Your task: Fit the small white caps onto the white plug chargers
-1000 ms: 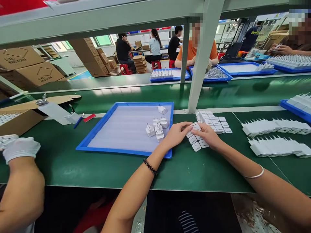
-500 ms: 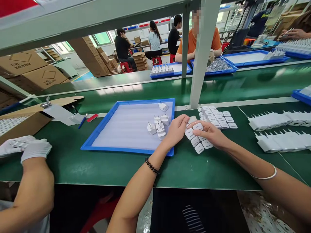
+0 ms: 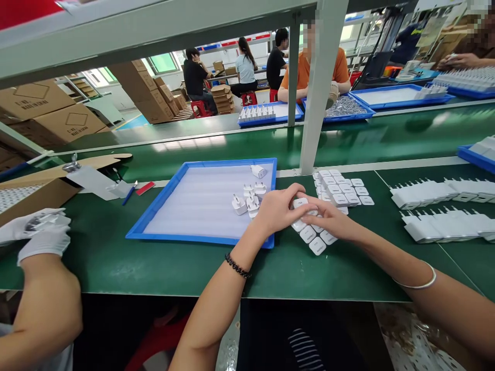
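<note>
A block of white plug chargers (image 3: 317,246), printed faces up, stands on the green bench right of the blue tray. My left hand (image 3: 279,208) curls round its far left side, thumb across the top. From the right, my right hand (image 3: 328,218) closes over the same block, its thumb near my left thumb. The fingertips behind the block are hidden. Just beyond lies another group of white chargers (image 3: 340,188), also face up. In the blue-rimmed tray (image 3: 185,201), several white chargers (image 3: 253,206) with pins showing sit near the right side.
Two rows of chargers, pins up, (image 3: 444,226) stand at the right. To the left are a co-worker's gloved hands (image 3: 46,237), a cardboard box (image 3: 42,201), a blue pen (image 3: 130,193) and a red strip (image 3: 146,188). A metal post (image 3: 312,103) rises behind the bench.
My left hand has shifted right and its thumb now lies across the block's top. The block sits slightly nearer me. The co-worker's gloved hands have moved left.
</note>
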`<state>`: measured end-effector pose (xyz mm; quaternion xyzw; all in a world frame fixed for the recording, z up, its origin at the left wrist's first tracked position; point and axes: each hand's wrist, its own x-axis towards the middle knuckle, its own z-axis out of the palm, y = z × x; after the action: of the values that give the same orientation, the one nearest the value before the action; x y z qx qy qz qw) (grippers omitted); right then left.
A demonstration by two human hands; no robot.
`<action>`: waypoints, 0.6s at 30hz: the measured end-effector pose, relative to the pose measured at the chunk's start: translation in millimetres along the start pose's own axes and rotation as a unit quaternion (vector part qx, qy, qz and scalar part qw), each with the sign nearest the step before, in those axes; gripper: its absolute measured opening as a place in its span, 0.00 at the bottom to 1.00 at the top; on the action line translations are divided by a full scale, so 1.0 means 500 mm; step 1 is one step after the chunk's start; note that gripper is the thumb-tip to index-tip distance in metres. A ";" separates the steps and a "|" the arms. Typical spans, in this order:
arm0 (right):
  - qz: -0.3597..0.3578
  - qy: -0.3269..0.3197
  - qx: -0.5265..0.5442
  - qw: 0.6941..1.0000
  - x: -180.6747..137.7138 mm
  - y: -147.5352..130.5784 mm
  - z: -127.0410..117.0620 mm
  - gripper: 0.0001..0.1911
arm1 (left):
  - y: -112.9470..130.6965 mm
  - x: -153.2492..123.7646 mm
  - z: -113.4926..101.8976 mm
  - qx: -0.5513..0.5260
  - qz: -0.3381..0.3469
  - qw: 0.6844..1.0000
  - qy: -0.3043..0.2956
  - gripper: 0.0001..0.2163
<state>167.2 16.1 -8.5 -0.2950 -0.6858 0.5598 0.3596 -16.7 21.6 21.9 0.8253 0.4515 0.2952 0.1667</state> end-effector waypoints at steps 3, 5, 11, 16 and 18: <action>0.020 0.056 0.034 0.998 0.002 0.004 0.001 0.17 | 0.008 -0.003 0.007 0.076 -0.005 0.997 0.010 0.21; 0.050 0.082 0.058 0.994 0.003 0.009 -0.001 0.16 | 0.011 -0.003 0.010 0.088 0.005 0.996 0.010 0.25; 0.025 0.075 0.046 0.996 0.008 0.014 0.002 0.07 | 0.009 -0.001 0.021 0.107 -0.016 0.994 -0.026 0.21; 0.016 0.060 0.069 0.996 0.006 0.005 0.008 0.07 | 0.012 0.001 0.030 0.086 -0.074 0.993 -0.041 0.21; 0.025 0.048 0.091 0.994 0.004 0.002 0.008 0.07 | 0.013 0.001 0.030 0.072 -0.090 0.993 -0.015 0.20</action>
<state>163.0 15.6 -9.5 -0.3050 -0.6060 0.6140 0.4034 -2.8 18.3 14.0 0.7958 0.5411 0.2331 0.1397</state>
